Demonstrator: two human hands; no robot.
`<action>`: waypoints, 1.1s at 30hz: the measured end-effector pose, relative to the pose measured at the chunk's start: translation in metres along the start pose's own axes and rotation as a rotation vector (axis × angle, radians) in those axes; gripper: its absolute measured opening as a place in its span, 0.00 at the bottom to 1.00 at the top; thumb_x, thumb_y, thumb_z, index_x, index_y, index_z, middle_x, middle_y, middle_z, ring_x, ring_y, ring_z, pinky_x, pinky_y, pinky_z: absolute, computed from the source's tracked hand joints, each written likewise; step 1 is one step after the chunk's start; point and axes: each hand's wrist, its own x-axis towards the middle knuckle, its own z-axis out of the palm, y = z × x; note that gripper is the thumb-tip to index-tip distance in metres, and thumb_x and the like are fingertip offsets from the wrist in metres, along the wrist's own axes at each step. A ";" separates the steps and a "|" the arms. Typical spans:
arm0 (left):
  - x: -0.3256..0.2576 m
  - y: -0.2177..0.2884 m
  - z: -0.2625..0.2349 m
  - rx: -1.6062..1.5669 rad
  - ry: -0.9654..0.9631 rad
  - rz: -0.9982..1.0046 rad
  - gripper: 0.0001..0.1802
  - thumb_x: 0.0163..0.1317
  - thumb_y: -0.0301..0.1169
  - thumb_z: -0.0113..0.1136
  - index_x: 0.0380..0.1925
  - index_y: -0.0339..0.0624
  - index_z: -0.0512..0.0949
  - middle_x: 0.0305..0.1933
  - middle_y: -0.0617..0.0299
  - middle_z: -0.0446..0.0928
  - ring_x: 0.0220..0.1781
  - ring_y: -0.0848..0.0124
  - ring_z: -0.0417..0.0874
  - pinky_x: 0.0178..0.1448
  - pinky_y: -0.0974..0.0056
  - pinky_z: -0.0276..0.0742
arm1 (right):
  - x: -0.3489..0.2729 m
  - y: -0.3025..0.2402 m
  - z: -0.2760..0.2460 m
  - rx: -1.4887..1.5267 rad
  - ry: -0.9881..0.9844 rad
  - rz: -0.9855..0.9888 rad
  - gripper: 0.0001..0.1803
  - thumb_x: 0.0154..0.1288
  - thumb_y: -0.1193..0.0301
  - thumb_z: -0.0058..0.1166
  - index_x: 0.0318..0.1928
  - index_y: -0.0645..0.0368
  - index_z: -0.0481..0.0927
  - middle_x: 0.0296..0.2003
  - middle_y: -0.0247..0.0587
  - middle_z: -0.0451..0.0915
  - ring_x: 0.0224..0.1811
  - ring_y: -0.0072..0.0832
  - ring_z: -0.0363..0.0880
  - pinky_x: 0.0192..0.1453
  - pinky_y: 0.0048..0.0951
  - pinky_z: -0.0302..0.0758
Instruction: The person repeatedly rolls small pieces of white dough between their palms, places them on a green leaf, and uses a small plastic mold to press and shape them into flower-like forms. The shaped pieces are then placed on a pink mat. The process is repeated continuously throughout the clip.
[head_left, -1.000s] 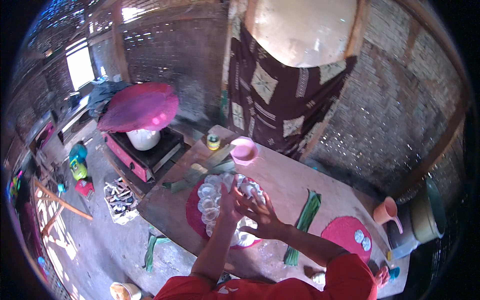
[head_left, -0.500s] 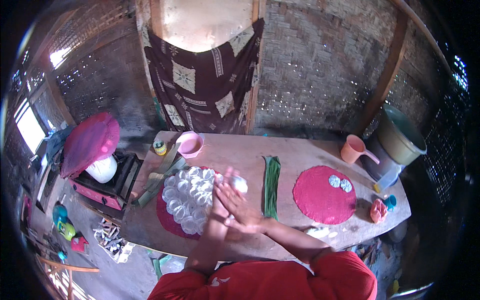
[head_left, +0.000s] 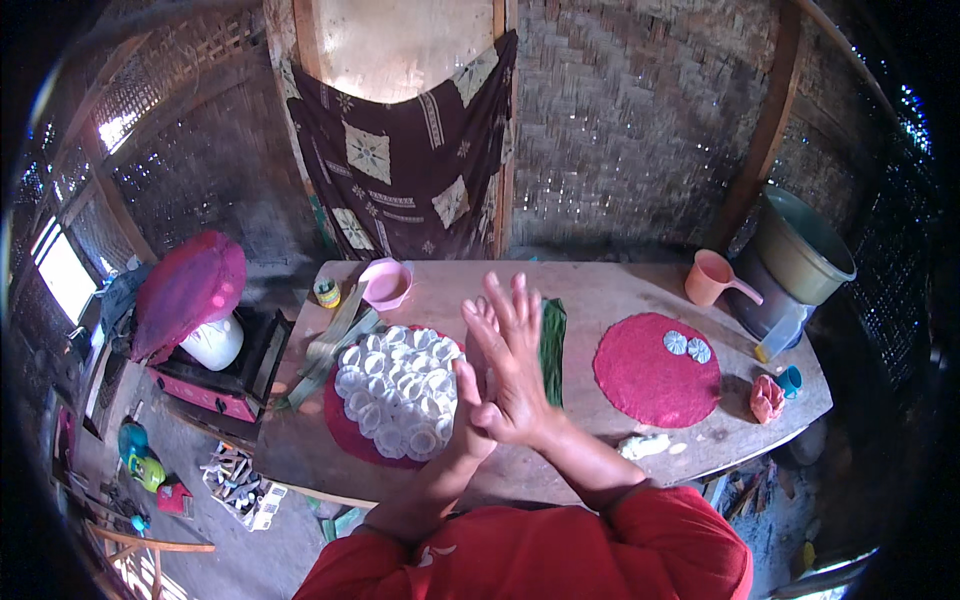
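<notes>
White cups (head_left: pixel 398 388) on a red mat (head_left: pixel 348 430), left hand (head_left: pixel 468 398) and right hand (head_left: pixel 518 385) to their right.
I judge the cups light, thin and easily dented; I'd lift one softly by its rim. The palms seem pressed together, right fingers spread, left ones mostly hidden; I can't tell whether anything sits between. Farther right I see a green leaf (head_left: pixel 552 350) on the table (head_left: pixel 592 295).

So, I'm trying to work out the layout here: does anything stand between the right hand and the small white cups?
Yes, the left hand does: it is up against the right hand, on the side facing the small white cups. I see nothing else between them.
</notes>
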 end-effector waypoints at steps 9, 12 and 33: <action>0.011 -0.011 -0.018 -0.062 -0.035 -0.118 0.38 0.72 0.58 0.19 0.73 0.45 0.41 0.77 0.58 0.41 0.78 0.66 0.39 0.78 0.60 0.32 | -0.030 0.018 0.019 0.256 0.037 0.067 0.50 0.66 0.36 0.31 0.72 0.65 0.46 0.73 0.58 0.42 0.76 0.52 0.35 0.75 0.53 0.30; 0.003 -0.026 -0.022 0.118 0.032 -0.142 0.37 0.73 0.56 0.20 0.73 0.43 0.43 0.78 0.57 0.41 0.78 0.65 0.41 0.78 0.60 0.34 | -0.031 0.035 0.017 0.330 0.091 0.159 0.43 0.69 0.42 0.31 0.72 0.60 0.49 0.73 0.57 0.43 0.76 0.53 0.34 0.74 0.55 0.26; -0.099 -0.149 -0.160 -0.794 0.005 -0.853 0.33 0.69 0.58 0.33 0.63 0.47 0.62 0.68 0.59 0.62 0.66 0.59 0.64 0.68 0.45 0.56 | -0.123 0.031 0.068 0.610 -0.076 0.422 0.46 0.60 0.32 0.36 0.68 0.52 0.62 0.68 0.52 0.57 0.71 0.48 0.50 0.68 0.52 0.50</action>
